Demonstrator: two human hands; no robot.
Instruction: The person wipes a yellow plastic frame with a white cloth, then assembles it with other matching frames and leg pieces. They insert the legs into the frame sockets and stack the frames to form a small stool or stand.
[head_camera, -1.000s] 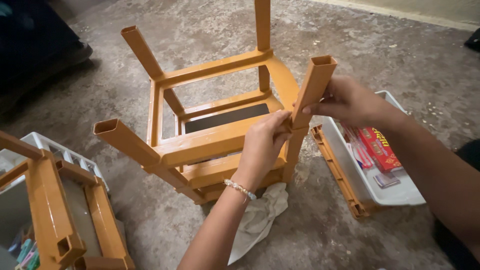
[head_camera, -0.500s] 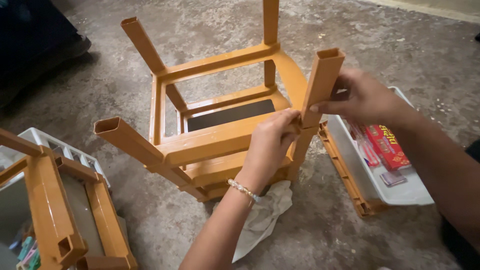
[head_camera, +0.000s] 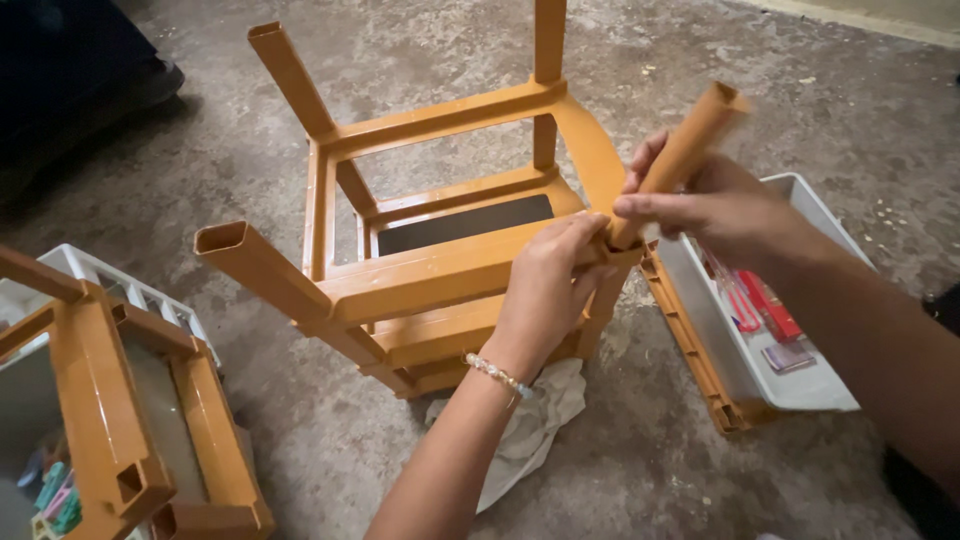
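Observation:
An orange plastic frame (head_camera: 440, 270) with hollow square legs lies upside down on the floor. My left hand (head_camera: 550, 285), a bead bracelet on its wrist, grips the frame's front rail at the right corner. My right hand (head_camera: 715, 205) is closed around a tilted orange leg post (head_camera: 690, 140) at that same corner, its lower end at the corner socket. Three other legs stick up from the frame.
A white drawer tray (head_camera: 800, 300) with an orange front holds red packets at the right. A second orange drawer unit (head_camera: 110, 410) stands at the lower left. A crumpled white cloth (head_camera: 530, 430) lies under the frame on rough concrete floor.
The leg post in my right hand has tilted farther to the right at the corner. My left hand stays on the rail. The camera has shifted slightly.

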